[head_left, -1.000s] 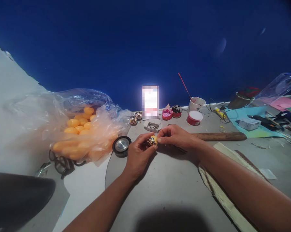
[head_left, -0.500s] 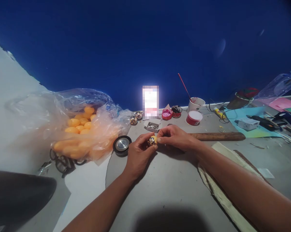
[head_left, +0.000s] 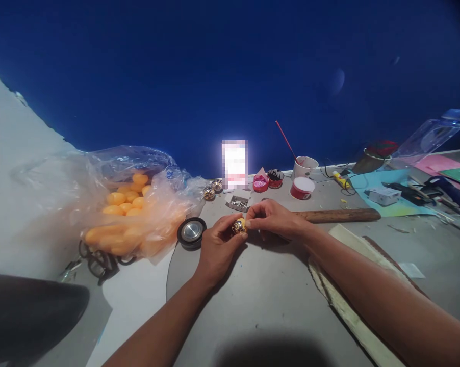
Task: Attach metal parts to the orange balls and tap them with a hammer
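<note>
A small yellow ball [head_left: 238,226] with shiny metallic pieces on its surface is pinched between the thumb and fingers of my left hand [head_left: 218,244]. Against the ball's right side, my right hand [head_left: 270,218] has its thumb and forefinger closed together. Whatever lies between those fingertips is too small or hidden to make out. Just beyond my hands is a small open box [head_left: 238,204] of tiny shiny bits. Two shiny metallic balls [head_left: 209,192] sit farther back on the left. A round black-rimmed container with a silver centre [head_left: 192,232] stands left of my left hand.
At left, a clear plastic bag [head_left: 164,204] holds several orange balls [head_left: 117,199]; black-handled scissors [head_left: 98,262] lie below it. Behind are a glowing pixelated screen [head_left: 235,163], a paper cup [head_left: 306,165] and a red-and-white tub [head_left: 302,188]. A wooden rod [head_left: 340,215] and folded cloth [head_left: 348,275] lie right.
The view has shifted slightly, so the background sits a little lower and more to the left. Both hands keep nearly the same hold around the ball.
</note>
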`<state>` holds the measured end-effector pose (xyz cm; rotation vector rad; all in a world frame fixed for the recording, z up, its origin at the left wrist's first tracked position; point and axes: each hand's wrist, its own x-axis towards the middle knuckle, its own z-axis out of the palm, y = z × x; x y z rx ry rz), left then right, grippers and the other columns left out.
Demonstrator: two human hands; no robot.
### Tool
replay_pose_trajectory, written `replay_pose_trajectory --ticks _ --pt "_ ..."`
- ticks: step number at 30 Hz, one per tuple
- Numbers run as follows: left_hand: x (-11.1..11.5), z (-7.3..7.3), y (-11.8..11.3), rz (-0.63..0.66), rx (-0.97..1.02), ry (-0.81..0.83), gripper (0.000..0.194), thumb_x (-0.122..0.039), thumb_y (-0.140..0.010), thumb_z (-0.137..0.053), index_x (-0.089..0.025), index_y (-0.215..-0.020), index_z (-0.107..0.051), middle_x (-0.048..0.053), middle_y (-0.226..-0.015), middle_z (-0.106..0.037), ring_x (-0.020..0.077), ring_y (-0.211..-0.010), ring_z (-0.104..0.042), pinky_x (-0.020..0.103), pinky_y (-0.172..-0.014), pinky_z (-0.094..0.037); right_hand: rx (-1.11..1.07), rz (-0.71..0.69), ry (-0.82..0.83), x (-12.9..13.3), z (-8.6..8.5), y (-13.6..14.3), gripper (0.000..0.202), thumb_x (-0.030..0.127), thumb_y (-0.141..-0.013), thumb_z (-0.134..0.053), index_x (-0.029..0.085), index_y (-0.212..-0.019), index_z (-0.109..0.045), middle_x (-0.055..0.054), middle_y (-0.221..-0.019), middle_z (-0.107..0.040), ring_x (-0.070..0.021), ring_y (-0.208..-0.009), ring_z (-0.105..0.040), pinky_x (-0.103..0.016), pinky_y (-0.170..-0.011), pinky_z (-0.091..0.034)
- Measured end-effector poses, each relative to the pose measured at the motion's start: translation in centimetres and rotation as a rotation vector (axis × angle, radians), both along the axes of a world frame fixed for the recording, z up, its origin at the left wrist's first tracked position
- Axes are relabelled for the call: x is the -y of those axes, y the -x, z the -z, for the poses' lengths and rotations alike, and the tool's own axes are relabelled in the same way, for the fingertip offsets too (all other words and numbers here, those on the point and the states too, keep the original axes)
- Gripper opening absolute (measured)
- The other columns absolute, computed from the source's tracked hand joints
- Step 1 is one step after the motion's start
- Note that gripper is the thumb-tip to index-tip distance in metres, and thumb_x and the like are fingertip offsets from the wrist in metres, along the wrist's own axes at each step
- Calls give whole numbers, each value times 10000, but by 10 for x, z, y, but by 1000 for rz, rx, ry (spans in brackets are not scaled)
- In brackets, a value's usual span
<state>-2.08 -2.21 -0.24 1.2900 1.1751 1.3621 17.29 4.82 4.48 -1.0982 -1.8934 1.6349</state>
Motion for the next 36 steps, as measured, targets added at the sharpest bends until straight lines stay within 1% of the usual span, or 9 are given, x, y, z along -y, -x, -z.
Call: replay_pose_trajectory --ticks 4,8,13,15,18,23,28,32,36 --pt "0 2 -1 -10 16 2 405 -230 -728 -890 -221 -1133 -861 72 -1089 -807 253 -1027 -731 384 -942 -604 8 6 6 2 -1 2 304 443 -817 -822 170 -792 -691 30 -593 -625 -85 -471 -545 -187 -423 -351" --pt "2 0 -3 15 62 45 433 -247 -729 -884 -229 -1160 -851 64 -1068 -807 242 -983 -727 363 -859 -617 -75 34 40 0 4 0 288 417 -779 -819 170 -788 -672 16 -672 -665 -86 -467 -574 -201 -428 -375" --pt "1 -2 -5 24 109 133 493 -279 -716 -888 -210 -1198 -816 56 -1012 -807 201 -871 -711 336 -774 -607 -239 77 88 -4 10 -6 310 445 -781 -810 191 -802 -633 52 -595 -580 -83 -445 -527 -209 -435 -360" --pt "0 -2 -5 25 109 134 488 -285 -724 -881 -209 -1201 -807 53 -1008 -809 195 -866 -709 329 -774 -600 -190 48 37 -4 9 -7 327 472 -806 -814 189 -843 -656 36 -651 -618 -86 -466 -543 -211 -435 -365" --pt "0 -3 -5 42 52 75 437 -266 -735 -867 -214 -1166 -816 47 -1006 -813 186 -871 -706 313 -795 -582 -50 23 -43 -2 5 -5 349 505 -835 -814 187 -868 -673 12 -718 -668 -94 -495 -574 -208 -427 -364" --pt "1 -5 -5 47 24 44 406 -250 -728 -870 -216 -1131 -826 50 -1016 -813 198 -897 -706 316 -809 -579 93 94 -72 2 3 3 288 416 -817 -828 200 -801 -638 50 -581 -592 -102 -456 -548 -202 -403 -338" --pt "1 -7 -5 59 86 119 457 -282 -726 -887 -218 -1174 -818 46 -985 -809 190 -865 -706 313 -776 -589 -72 65 -19 -2 7 -1 370 527 -857 -784 194 -811 -629 32 -646 -624 -81 -460 -514 -203 -412 -334" --pt "-1 -5 -3 45 114 132 484 -288 -700 -920 -206 -1167 -823 47 -972 -805 179 -849 -699 304 -771 -587 -53 22 1 -4 7 -3 343 451 -775 -867 193 -872 -663 46 -652 -622 -88 -492 -532 -197 -428 -361" --pt "-1 -4 -3 40 117 102 460 -260 -701 -911 -222 -1154 -843 56 -1031 -804 212 -939 -708 326 -815 -599 3 54 -6 -1 5 1 278 387 -774 -848 199 -823 -649 52 -651 -607 -77 -473 -504 -200 -418 -357"
